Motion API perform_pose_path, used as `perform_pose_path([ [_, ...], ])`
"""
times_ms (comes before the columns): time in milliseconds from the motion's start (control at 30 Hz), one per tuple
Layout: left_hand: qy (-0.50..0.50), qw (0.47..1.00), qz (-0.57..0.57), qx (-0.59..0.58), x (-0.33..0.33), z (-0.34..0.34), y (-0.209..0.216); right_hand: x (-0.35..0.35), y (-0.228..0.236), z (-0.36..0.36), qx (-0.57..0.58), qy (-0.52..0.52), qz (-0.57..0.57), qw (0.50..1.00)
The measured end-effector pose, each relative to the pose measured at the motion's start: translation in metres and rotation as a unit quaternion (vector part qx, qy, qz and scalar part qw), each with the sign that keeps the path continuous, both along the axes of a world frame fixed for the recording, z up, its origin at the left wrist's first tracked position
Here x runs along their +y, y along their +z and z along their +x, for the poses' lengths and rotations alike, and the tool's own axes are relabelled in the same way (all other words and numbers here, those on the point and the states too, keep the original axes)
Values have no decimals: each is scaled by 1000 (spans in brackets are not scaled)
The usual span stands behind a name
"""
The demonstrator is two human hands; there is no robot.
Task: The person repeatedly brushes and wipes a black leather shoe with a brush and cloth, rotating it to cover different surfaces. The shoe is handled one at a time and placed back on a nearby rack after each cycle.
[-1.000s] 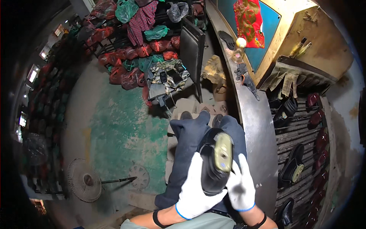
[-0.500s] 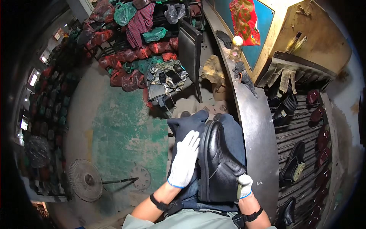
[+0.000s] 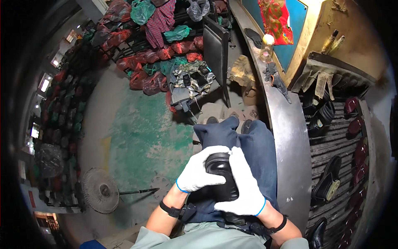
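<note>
Half covering the black shoe (image 3: 219, 166) with the left hand (image 3: 201, 171), wrapping gloved fingers over its glossy rounded end from the left side. Clasping the same shoe from the right with the right hand (image 3: 243, 189), pressing the palm along its flank and lower part. Gripping with both gloves closed around it and leaving neither hand free or slack.

Holding the shoe over the lap, against or just above the dark blue trousers (image 3: 257, 145), close to the body and just left of the curved metal counter (image 3: 286, 137). Not being able to tell whether it is touching the trousers or hovering clear of them.

Judging progress as mid-handling: having the shoe lifted and seated in a two-handed grip, while showing no brush, cloth or other tool in either glove. Exposing only part of the glossy upper and hiding the sole and opening beneath the gloves, so leaving the condition of those parts undetermined. Not yet putting the shoe down anywhere. Keeping well apart from the other dark shoes (image 3: 329, 182) on the slatted rack (image 3: 331, 143) beyond the counter. Leaving the floor fan (image 3: 99, 191) and the red and green bags (image 3: 157, 54) untouched, far off to the left and ahead.
</note>
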State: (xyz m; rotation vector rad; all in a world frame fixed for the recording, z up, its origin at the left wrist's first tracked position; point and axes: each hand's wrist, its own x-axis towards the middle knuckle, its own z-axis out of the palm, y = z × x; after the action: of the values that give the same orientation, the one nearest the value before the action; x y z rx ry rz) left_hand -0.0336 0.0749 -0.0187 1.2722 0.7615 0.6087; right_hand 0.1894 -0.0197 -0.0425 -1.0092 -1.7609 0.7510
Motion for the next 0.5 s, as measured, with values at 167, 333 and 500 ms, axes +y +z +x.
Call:
perform_pose_path([
  [167,60,998,19,-31,-1,-3,-10,-58,-10,5,3,35,-157,987],
  [333,84,981,127,119,8,30,-1,-66,-34,38,205,57,-288,934],
  [500,71,945,-215,-235,22,53,-27,-58,-30,56,466,116,-372,794],
])
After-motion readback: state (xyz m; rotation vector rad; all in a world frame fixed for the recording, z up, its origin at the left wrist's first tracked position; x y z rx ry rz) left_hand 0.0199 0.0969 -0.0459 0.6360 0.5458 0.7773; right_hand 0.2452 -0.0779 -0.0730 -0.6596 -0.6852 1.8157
